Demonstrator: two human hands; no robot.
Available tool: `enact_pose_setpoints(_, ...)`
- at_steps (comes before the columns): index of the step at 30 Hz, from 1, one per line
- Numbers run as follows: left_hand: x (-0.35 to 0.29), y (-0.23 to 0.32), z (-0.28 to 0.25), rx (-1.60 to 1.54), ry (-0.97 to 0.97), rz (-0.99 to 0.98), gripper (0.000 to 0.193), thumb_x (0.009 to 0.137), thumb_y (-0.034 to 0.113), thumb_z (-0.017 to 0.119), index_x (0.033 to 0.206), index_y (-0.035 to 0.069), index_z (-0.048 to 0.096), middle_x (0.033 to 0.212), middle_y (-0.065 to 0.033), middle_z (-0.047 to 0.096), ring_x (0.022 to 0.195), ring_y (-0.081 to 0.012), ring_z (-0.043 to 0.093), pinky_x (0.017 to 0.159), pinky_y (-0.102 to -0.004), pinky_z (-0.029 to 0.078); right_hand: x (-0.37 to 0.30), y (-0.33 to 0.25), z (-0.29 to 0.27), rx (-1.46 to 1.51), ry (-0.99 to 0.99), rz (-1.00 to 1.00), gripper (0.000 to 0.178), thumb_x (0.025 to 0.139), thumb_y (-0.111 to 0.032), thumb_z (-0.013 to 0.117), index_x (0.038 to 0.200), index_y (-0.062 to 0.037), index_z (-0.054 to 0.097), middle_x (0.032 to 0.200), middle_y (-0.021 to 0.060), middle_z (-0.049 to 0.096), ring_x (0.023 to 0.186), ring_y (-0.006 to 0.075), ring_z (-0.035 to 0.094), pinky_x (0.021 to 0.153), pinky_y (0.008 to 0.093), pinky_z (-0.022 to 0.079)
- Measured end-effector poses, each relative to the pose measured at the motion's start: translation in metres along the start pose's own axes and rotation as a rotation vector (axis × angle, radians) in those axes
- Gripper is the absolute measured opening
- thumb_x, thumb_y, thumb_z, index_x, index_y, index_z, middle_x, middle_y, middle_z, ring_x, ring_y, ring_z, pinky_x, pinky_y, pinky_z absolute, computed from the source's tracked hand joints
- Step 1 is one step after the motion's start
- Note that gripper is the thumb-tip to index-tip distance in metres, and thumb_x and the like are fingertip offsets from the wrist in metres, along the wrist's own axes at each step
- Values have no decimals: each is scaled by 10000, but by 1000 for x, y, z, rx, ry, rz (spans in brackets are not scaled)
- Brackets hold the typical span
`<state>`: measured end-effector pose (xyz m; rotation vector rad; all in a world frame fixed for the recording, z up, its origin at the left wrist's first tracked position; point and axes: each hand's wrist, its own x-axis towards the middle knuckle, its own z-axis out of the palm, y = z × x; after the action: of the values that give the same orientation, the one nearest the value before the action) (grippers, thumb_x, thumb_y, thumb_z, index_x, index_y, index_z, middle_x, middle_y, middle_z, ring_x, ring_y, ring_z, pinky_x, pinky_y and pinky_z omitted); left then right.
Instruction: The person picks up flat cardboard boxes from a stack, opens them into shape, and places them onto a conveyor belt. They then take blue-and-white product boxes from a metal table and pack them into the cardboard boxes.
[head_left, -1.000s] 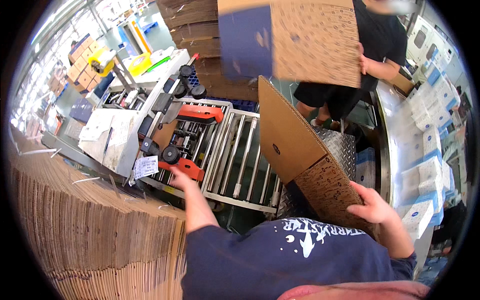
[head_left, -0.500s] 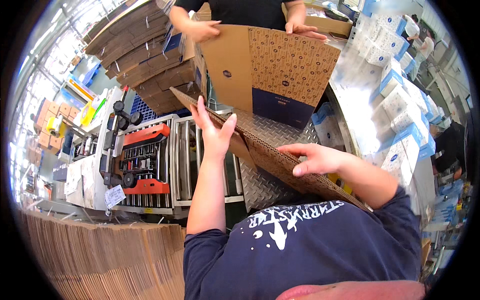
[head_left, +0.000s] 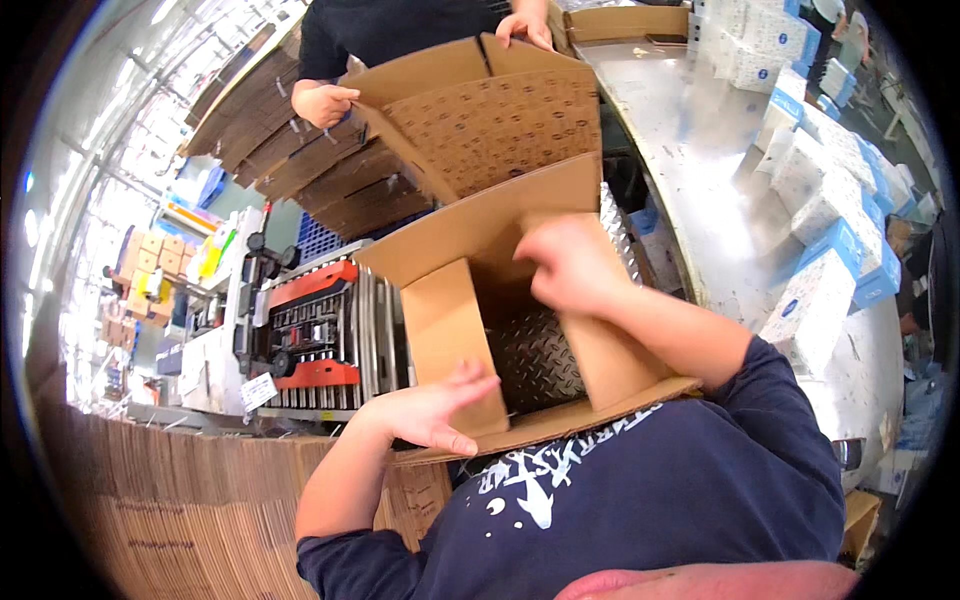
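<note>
A brown cardboard box (head_left: 485,222) stands opened out in front of me, with its side flaps folded inward and a metal plate visible through its bottom. At its near left corner is my left hand (head_left: 430,408), fingers stretched out and thumb apart, against the left flap (head_left: 450,340). My right hand (head_left: 568,262), smeared by motion, is over the right flap (head_left: 605,365) with its fingers bent; whether it grips anything is hidden. Beyond, a second person's hands (head_left: 325,103) hold another open carton (head_left: 490,130) with a printed pattern inside view.
A roller conveyor with a red-sided machine (head_left: 312,335) lies left. Flattened cardboard stacks (head_left: 200,510) fill the lower left, and more stand at far left. On the right, a metal table (head_left: 665,150) carries several white and blue boxes (head_left: 815,310).
The flat carton between my hands is now opened into a box shape. My left hand came down and nearer; my right moved up and away. The other person's carton was also opened out.
</note>
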<state>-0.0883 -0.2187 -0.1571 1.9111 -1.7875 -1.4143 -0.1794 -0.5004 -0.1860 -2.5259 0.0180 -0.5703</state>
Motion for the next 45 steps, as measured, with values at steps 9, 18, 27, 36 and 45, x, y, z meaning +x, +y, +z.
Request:
enact_pose_setpoints(9,15,2,-31,628,488,-417,963,641,622,683,1395,119,356,1461,-143,308,1371,-308,245,1047,-650,149,79,12,-48,250,48,-352,486,755,-153,686,1208,-50,543,1191,122,580,1116,248,543,969,369,424)
enact_pose_setpoints(18,-29,-113,12,-447,1054,-472,767,670,165,813,1283,-47,405,1230,-173,548,1175,-270,503,1014,-350,369,-45,1,18,-184,-309,-90,634,816,-345,611,1337,-43,413,1355,176,437,1287,298,385,1078,426,291)
enact_pose_setpoints(27,71,-310,159,-1115,981,-658,416,878,378,604,1129,47,587,1020,-130,634,1017,-189,556,889,-360,432,-162,148,18,775,313,1032,609,962,-501,299,1362,-54,403,1280,88,509,1179,227,474,1029,356,345)
enact_pose_setpoints(36,-36,-115,-47,-591,736,187,382,881,148,496,1234,3,501,1213,-139,573,1072,-231,581,884,-372,490,-30,-5,-7,893,197,333,638,931,-405,471,1447,-98,255,1506,90,227,1393,240,172,1123,388,125)
enact_pose_setpoints(45,35,-164,-61,720,430,31,376,812,259,635,1140,79,593,1242,-124,530,1236,-296,427,1045,-443,318,-126,54,-4,-715,-505,530,700,759,-572,603,1287,-123,502,1396,73,400,1330,273,282,880,533,379)
